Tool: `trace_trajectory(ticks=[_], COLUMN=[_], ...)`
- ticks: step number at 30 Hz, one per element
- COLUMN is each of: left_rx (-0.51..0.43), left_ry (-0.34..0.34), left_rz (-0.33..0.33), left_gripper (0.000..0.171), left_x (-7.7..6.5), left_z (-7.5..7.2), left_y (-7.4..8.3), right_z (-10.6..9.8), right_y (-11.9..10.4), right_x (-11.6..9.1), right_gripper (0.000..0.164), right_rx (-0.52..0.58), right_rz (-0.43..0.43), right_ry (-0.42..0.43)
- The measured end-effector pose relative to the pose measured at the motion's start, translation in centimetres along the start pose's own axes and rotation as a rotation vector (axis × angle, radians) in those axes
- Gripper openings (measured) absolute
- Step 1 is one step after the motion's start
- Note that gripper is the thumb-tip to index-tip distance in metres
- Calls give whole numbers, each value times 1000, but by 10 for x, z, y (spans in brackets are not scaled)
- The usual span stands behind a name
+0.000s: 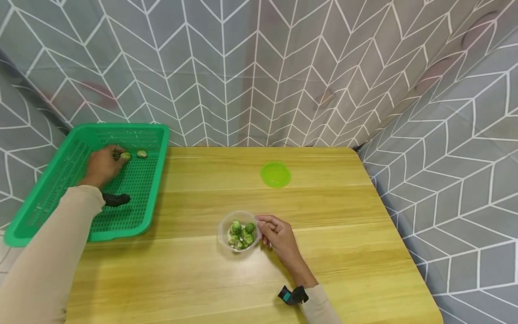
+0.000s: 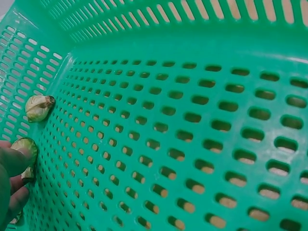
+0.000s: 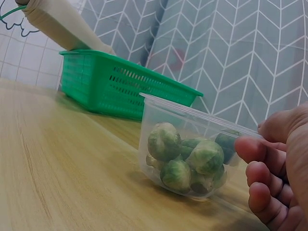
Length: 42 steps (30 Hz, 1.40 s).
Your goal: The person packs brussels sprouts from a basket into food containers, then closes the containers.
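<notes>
The work piece, a small round green-and-pale Brussels sprout point(image 1: 126, 156), is near the far wall inside a rectangular green perforated plastic basket point(image 1: 139, 180). The left hand point(image 1: 104, 165) reaches into the basket; its grip is closed on this sprout, thumb against fingers. Whether the sprout is clear of the basket floor cannot be determined. A second, paler sprout point(image 1: 141, 154) lies just beside it.

Right of the basket, on the wood-grain table point(image 1: 344, 202), stands a round clear plastic bowl point(image 1: 224, 230) containing several green sprouts point(image 1: 236, 226). The right hand point(image 1: 281, 238) steadies it, its grip pinching the rim. A flat, round, translucent lime-green lid point(image 1: 275, 174) lies apart, beyond the bowl.

Step in hand, as judged: picking up a sprout for transfer to the bowl. The next move calls for lifting it over the basket's side and releasing it above the bowl, with the rim held steady.
</notes>
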<state>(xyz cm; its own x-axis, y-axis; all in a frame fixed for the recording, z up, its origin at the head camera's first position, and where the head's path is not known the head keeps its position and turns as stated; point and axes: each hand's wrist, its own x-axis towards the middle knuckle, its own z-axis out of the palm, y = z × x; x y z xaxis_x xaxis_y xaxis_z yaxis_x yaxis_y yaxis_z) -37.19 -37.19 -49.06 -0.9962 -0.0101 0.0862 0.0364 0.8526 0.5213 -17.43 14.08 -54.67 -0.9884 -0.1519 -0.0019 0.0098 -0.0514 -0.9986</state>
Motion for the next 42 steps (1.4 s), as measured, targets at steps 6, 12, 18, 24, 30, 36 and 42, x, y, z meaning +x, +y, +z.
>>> trace_trajectory(ticks=[6, 12, 18, 24, 30, 36, 42], left_rx=[9, 16, 40, 27, -1, -15, -35], left_ry=[21, 19, 44, 28, 12, 3, 2], left_rz=[-4, 7, 55, 44, 50, 42, 47], left_gripper=[42, 40, 38, 38, 40, 43, 43], left_x=[-1, -1, -5, -9, -13, -23, -34], left_z=[1, -1, -8, -14, -20, -28, -35], left_y=[0, 0, -2, -1, 2, 10, 20], right_z=[0, -1, 0, 0, 0, 0, 2], right_y=[-1, -1, -3, -4, -5, -2, -4], right_x=[0, 0, -2, -2, -3, -2, -4], right_gripper=[28, 28, 28, 26, 23, 24, 21], right_rx=[-2, -4, -14, -24, -28, -24, -17], right_rz=[-10, -17, -17, -14, 15, 14, 0], right_ry=[-5, -12, -14, -6, 16, 23, 32])
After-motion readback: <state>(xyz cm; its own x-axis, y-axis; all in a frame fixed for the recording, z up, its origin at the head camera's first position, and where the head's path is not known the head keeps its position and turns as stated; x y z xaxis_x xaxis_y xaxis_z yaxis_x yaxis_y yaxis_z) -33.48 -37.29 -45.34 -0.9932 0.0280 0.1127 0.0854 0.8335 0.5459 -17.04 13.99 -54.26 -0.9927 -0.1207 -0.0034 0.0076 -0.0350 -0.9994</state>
